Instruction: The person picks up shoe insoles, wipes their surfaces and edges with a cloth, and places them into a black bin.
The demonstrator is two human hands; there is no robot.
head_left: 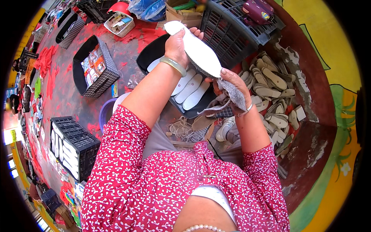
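Observation:
A long white shoe sole (199,52) with a dark edge is stretched between my two hands. My left hand (177,48) is closed around its far end, with the thumb on top and the fingertips showing past the far edge. At the near end my right hand (235,82) pinches the sole, thumb on its white face. A grey cloth (232,94) is bunched in that same hand and hangs below it. Under my arms, a black bin (148,52) holds several white soles (189,88) laid side by side.
Piled beige soles (270,79) lie by the right wall. A dark plastic crate (228,33) stands ahead, a purple bag (258,11) on it. Leftward are a woven basket (104,79) of packets, a black crate (87,145) with white soles and a purple basin (105,112). Red scraps litter the floor.

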